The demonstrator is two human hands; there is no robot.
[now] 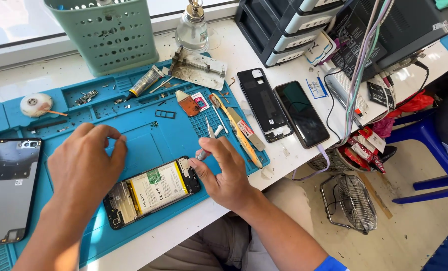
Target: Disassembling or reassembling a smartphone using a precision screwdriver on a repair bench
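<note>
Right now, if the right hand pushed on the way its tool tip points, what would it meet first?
The right hand holds tweezers aimed up and away, so probably the brush and small tools lying on the blue mat just beyond; depth is unclear.

Bench count: phones, tools, fixtures.

Two hands are seen, left (86, 165) and right (224, 173). One opened phone (151, 190), one detached back cover (8, 188), one bare phone frame (261, 105) and one intact dark phone (300, 113) are counted. One blue mat (148, 133), one green perforated basket (106, 32), one glass dispenser bottle (193, 27), one small fan (352, 200) are noted.
</note>
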